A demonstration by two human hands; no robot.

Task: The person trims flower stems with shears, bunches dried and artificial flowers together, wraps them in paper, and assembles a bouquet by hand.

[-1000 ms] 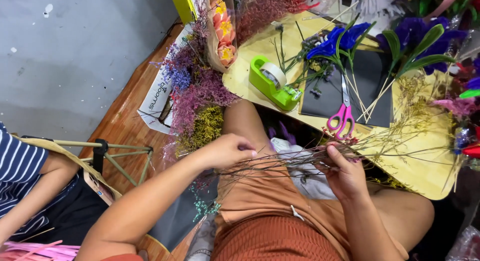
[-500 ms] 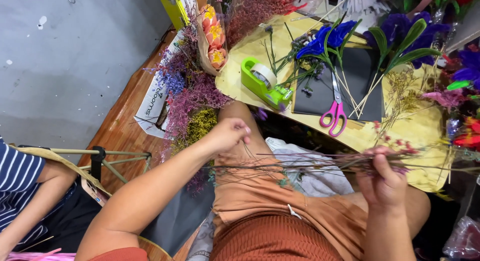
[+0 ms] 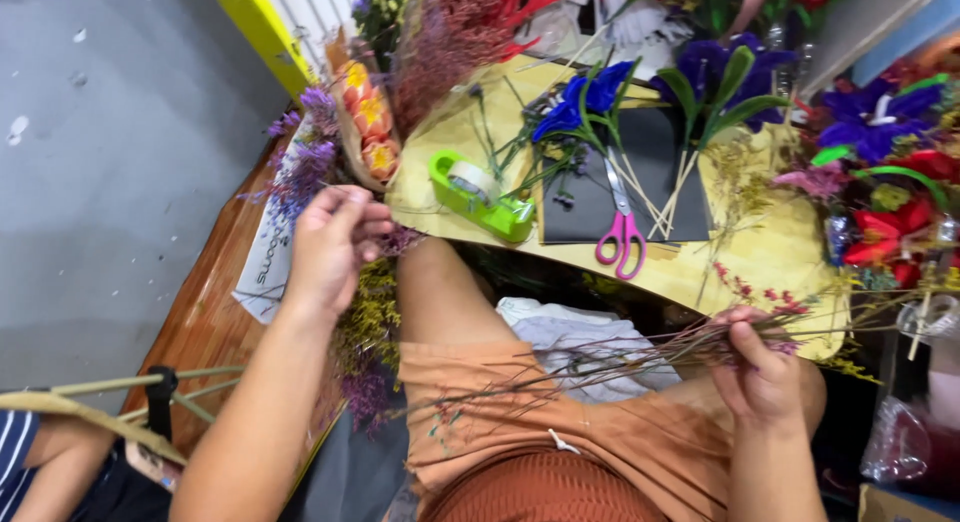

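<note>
My right hand [image 3: 762, 374] grips a bundle of thin dried flower stems [image 3: 590, 367] that lies across my lap, its bare ends pointing left over my orange shorts. My left hand [image 3: 332, 244] is raised at the left, fingers pinched together near the purple dried flowers [image 3: 305, 162]; I cannot tell whether a thin stem is between them. In front of me, a yellow table [image 3: 770, 257] carries a green tape dispenser [image 3: 482, 194], pink-handled scissors [image 3: 620, 227] on a black sheet [image 3: 655, 172], and blue flowers [image 3: 585, 97].
Red and purple flowers [image 3: 885, 177] crowd the right edge. Orange paper flowers [image 3: 365, 132] and dark red dried sprigs [image 3: 440, 52] stand at the table's far left. A wooden bench [image 3: 215, 302] runs along the left. Another person's arm [image 3: 60, 452] shows at bottom left.
My left hand has let go of the stem bundle and moved up and left toward the purple flowers. My right hand has carried the bundle further right.
</note>
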